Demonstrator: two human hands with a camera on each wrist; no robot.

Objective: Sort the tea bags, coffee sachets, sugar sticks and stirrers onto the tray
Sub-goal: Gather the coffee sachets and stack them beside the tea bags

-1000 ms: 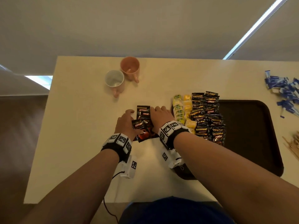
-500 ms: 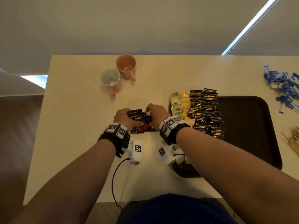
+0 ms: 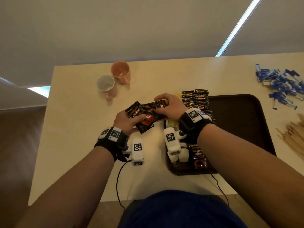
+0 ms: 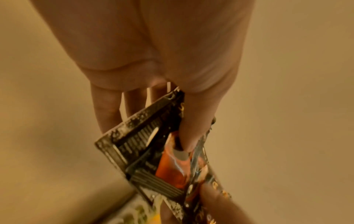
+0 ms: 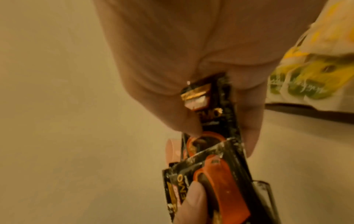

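Observation:
Both hands hold a bunch of black and orange coffee sachets (image 3: 145, 113) just above the table, left of the dark tray (image 3: 243, 122). My left hand (image 3: 130, 119) pinches the bunch's left end, thumb on top (image 4: 193, 130). My right hand (image 3: 169, 106) grips the right end of the coffee sachets (image 5: 216, 136) between thumb and fingers. On the tray's left part lie rows of black coffee sachets (image 3: 195, 100) and yellow-green tea bags (image 5: 310, 65), partly hidden by my right wrist. Blue sugar sticks (image 3: 279, 84) and wooden stirrers (image 3: 292, 135) lie on the table right of the tray.
Two mugs, one pink (image 3: 120, 72) and one whitish (image 3: 106, 84), stand at the back left of the cream table (image 3: 74, 129). The tray's right half is bare. A cable (image 3: 117, 181) hangs over the table's near edge.
The loose sachets that lay on the table under my hands have been gathered into a bunch and lifted. Both hands rose and shifted slightly right, toward the tray.

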